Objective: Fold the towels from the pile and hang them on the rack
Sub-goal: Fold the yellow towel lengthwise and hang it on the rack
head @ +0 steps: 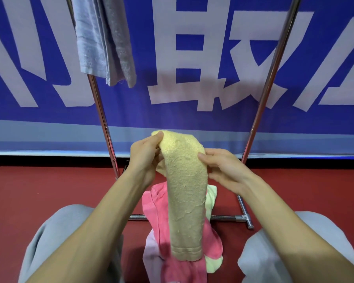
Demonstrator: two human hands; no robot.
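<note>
**While yellow towel [185,193] is held up, pile [161,231] lies on floor**

Where the towel's top folds over, the left hand [144,158] grips it, thumb on the front. Right hand [223,168] pinches the right edge just below, thumb in front, fingers [219,177] curled behind. Towel hangs as a narrow strip, its lower hem over the pile: pink, pale green and lilac towels heaped on the red floor [49,190] at the rack's [102,117] base bar. Light blue towel [90,37] and grey towel [121,37] hang side by side, upper left.
</note>
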